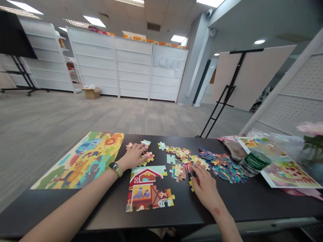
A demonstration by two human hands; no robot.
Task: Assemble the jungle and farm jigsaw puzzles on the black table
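Observation:
A partly joined jigsaw puzzle (141, 179) of a red barn lies in front of me on the black table. My left hand (133, 155) rests flat, fingers spread, over a small pile of loose puzzle pieces (149, 157) above the barn's left side. To the right, my right hand (206, 185) reaches over more pieces with fingers stretched out. Its fingertips are beside a red puzzle piece (187, 167), and a yellow-green piece (191, 184) lies by the thumb. Between the hands sit a group of loose pieces (178, 171) and a pale blue-green piece (171, 159).
A colourful animal picture sheet (83, 161) covers the table's left. On the right are a heap of dark blue and orange pieces (227, 167), a lying plastic bottle (256, 162) with a green label, and another picture sheet (290, 173). An easel (223, 97) stands beyond.

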